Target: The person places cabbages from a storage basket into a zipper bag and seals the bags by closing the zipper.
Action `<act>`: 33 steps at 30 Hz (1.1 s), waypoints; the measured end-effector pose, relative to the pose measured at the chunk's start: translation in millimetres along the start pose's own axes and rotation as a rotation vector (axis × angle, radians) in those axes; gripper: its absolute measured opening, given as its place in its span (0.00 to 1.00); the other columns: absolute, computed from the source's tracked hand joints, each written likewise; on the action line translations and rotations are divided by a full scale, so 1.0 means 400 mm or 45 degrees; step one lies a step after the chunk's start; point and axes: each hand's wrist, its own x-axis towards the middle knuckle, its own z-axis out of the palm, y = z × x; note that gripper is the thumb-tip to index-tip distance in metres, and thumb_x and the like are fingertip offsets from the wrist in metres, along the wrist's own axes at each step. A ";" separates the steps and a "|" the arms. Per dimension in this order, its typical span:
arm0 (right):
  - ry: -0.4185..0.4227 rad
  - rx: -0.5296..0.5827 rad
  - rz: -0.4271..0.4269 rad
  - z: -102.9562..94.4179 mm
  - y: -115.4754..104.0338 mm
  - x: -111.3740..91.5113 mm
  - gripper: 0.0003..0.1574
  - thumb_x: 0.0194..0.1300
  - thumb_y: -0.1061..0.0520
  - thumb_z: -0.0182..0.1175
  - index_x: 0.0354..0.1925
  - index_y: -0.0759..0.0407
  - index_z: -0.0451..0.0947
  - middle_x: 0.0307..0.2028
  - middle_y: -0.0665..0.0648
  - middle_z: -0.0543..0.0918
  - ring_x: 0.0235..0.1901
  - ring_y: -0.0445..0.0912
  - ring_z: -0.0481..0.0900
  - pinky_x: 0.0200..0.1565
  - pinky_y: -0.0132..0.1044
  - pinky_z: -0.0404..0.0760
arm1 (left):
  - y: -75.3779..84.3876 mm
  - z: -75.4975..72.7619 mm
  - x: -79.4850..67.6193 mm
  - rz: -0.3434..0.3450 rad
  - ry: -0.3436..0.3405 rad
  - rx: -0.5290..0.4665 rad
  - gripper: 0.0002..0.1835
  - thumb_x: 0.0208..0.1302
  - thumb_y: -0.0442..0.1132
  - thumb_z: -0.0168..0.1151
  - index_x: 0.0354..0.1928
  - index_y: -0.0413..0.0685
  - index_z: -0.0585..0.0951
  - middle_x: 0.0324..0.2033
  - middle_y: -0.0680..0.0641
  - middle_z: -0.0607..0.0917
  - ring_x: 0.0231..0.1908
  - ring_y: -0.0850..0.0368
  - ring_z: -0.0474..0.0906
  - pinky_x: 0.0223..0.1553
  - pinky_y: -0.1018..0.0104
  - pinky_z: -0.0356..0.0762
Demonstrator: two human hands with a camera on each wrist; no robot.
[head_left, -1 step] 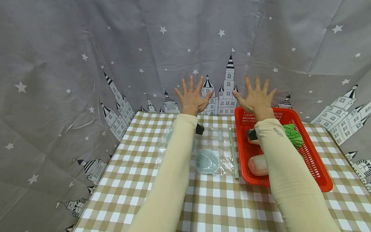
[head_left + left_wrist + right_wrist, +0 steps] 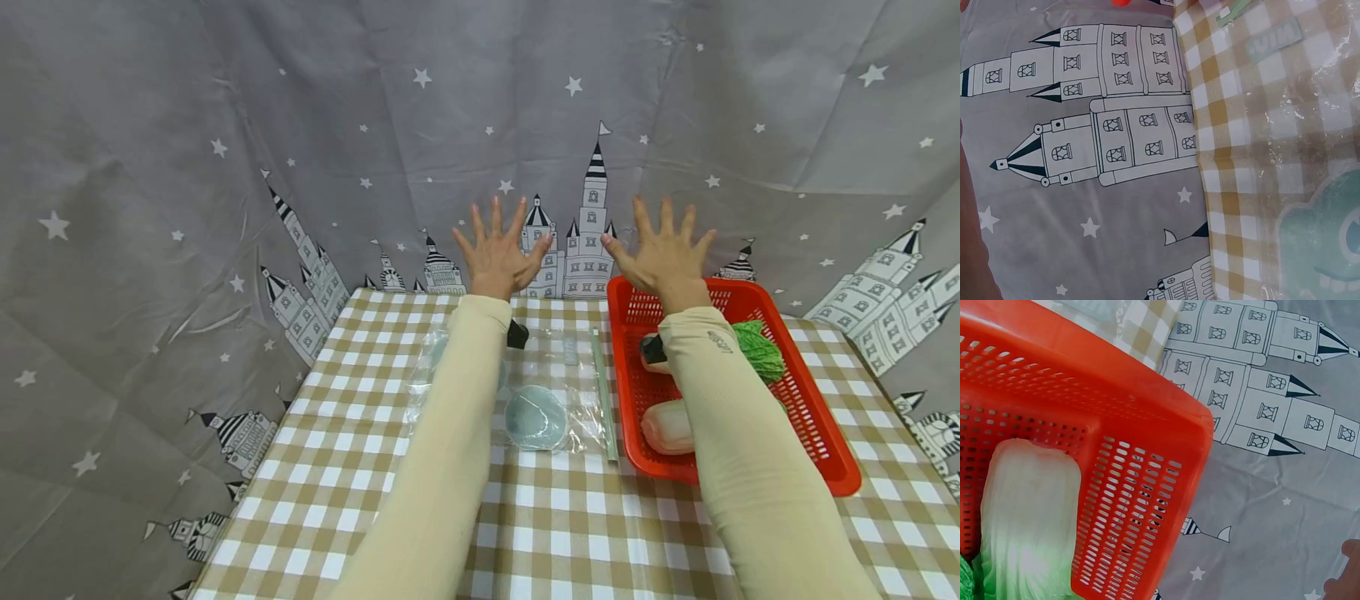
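My left hand point(image 2: 498, 254) is held out over the far edge of the table, its fingers straight and spread, holding nothing. The right hand point(image 2: 663, 250) is spread in the same way above the far end of a red plastic basket point(image 2: 617, 392) and touches nothing. Inside that basket lie what look like two Chinese cabbages, partly hidden by my right sleeve; one shows a pale base point(image 2: 666, 427), the other crinkled green leaves point(image 2: 759, 350). A cabbage point(image 2: 1032, 506) also shows in the right wrist view. Under my left forearm lies a clear plastic bag point(image 2: 577, 392) with blue-green printed shapes.
A pale green strip point(image 2: 604, 396) runs along the bag's right side, close to the basket. The table wears a brown and white checked cloth point(image 2: 315, 492). Behind it hangs a grey curtain point(image 2: 300, 100) printed with castles and stars.
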 end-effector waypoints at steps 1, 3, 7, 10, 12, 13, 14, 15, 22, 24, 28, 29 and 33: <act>0.001 0.001 0.000 0.000 0.002 -0.001 0.58 0.60 0.15 0.22 0.77 0.40 0.23 0.75 0.68 0.29 0.69 0.72 0.22 0.57 0.77 0.27 | 0.002 0.001 0.000 0.004 -0.001 -0.005 0.42 0.63 0.77 0.18 0.76 0.74 0.32 0.76 0.47 0.35 0.73 0.37 0.29 0.63 0.29 0.28; 0.000 0.005 0.000 0.000 0.006 -0.003 0.58 0.60 0.15 0.22 0.77 0.40 0.24 0.75 0.68 0.29 0.69 0.72 0.22 0.57 0.77 0.27 | 0.005 0.004 0.000 0.011 0.003 -0.011 0.42 0.63 0.77 0.19 0.76 0.73 0.33 0.76 0.47 0.36 0.73 0.37 0.29 0.63 0.29 0.28; 0.000 0.014 -0.001 0.002 0.015 -0.008 0.57 0.62 0.16 0.24 0.77 0.41 0.25 0.75 0.68 0.29 0.69 0.72 0.22 0.57 0.77 0.27 | 0.016 0.011 -0.005 0.028 -0.024 -0.025 0.42 0.63 0.77 0.19 0.76 0.73 0.33 0.76 0.46 0.36 0.73 0.37 0.29 0.63 0.29 0.27; 0.015 0.017 -0.008 0.006 0.018 -0.009 0.57 0.62 0.16 0.24 0.77 0.41 0.26 0.75 0.68 0.31 0.70 0.72 0.24 0.57 0.77 0.27 | 0.035 0.017 -0.018 0.035 -0.071 -0.047 0.42 0.65 0.76 0.21 0.77 0.72 0.34 0.77 0.46 0.39 0.73 0.37 0.30 0.64 0.29 0.31; 0.032 0.029 -0.020 0.013 0.019 -0.011 0.57 0.62 0.16 0.24 0.78 0.42 0.27 0.75 0.69 0.32 0.70 0.72 0.26 0.58 0.77 0.28 | 0.060 0.037 -0.038 0.037 -0.119 -0.074 0.41 0.67 0.75 0.25 0.77 0.71 0.38 0.76 0.45 0.45 0.73 0.36 0.35 0.65 0.29 0.35; 0.045 0.039 -0.026 0.018 0.020 -0.014 0.57 0.62 0.17 0.24 0.78 0.42 0.28 0.75 0.69 0.33 0.70 0.73 0.27 0.58 0.77 0.29 | 0.076 0.051 -0.051 0.034 -0.135 -0.099 0.40 0.68 0.73 0.30 0.78 0.70 0.42 0.76 0.45 0.50 0.73 0.35 0.39 0.65 0.30 0.39; 0.056 0.045 -0.032 0.024 0.021 -0.016 0.57 0.62 0.17 0.24 0.78 0.43 0.29 0.75 0.69 0.34 0.70 0.73 0.28 0.58 0.77 0.30 | 0.094 0.070 -0.066 0.030 -0.151 -0.120 0.39 0.69 0.70 0.36 0.78 0.68 0.47 0.75 0.45 0.55 0.72 0.35 0.45 0.65 0.32 0.45; 0.059 0.053 -0.038 0.030 0.022 -0.021 0.57 0.63 0.17 0.24 0.78 0.43 0.29 0.75 0.69 0.35 0.70 0.73 0.30 0.58 0.77 0.30 | 0.115 0.096 -0.084 0.028 -0.177 -0.147 0.38 0.69 0.67 0.42 0.77 0.65 0.52 0.72 0.44 0.61 0.71 0.35 0.52 0.64 0.34 0.51; 0.097 0.117 -0.086 0.075 0.019 -0.056 0.55 0.65 0.19 0.30 0.78 0.44 0.36 0.75 0.69 0.43 0.71 0.73 0.38 0.60 0.76 0.35 | 0.233 0.281 -0.220 -0.033 -0.259 -0.276 0.26 0.55 0.60 0.67 0.48 0.51 0.78 0.40 0.47 0.83 0.38 0.47 0.82 0.33 0.54 0.78; 0.092 0.130 -0.087 0.087 0.017 -0.068 0.55 0.65 0.19 0.31 0.78 0.44 0.37 0.74 0.69 0.44 0.71 0.72 0.40 0.60 0.76 0.37 | 0.246 0.311 -0.247 -0.027 -0.265 -0.262 0.26 0.52 0.63 0.69 0.42 0.51 0.79 0.33 0.48 0.84 0.32 0.50 0.83 0.27 0.56 0.76; 0.067 0.166 -0.083 0.114 0.016 -0.092 0.54 0.67 0.21 0.33 0.78 0.47 0.39 0.75 0.69 0.45 0.71 0.71 0.40 0.61 0.75 0.39 | 0.244 0.342 -0.278 -0.027 -0.345 -0.237 0.23 0.51 0.64 0.67 0.33 0.52 0.81 0.28 0.50 0.85 0.28 0.54 0.82 0.23 0.58 0.74; 0.059 0.177 -0.086 0.120 0.017 -0.097 0.53 0.67 0.22 0.34 0.78 0.47 0.40 0.75 0.69 0.45 0.71 0.70 0.41 0.61 0.75 0.40 | 0.235 0.343 -0.283 -0.039 -0.376 -0.251 0.21 0.52 0.62 0.66 0.31 0.52 0.81 0.28 0.50 0.84 0.28 0.54 0.81 0.23 0.58 0.74; 0.050 0.234 -0.131 0.137 0.005 -0.120 0.49 0.71 0.26 0.35 0.78 0.49 0.43 0.73 0.70 0.48 0.70 0.71 0.44 0.61 0.74 0.43 | 0.173 0.339 -0.295 -0.076 -0.447 -0.437 0.14 0.54 0.54 0.61 0.21 0.53 0.78 0.24 0.50 0.81 0.25 0.55 0.77 0.24 0.58 0.73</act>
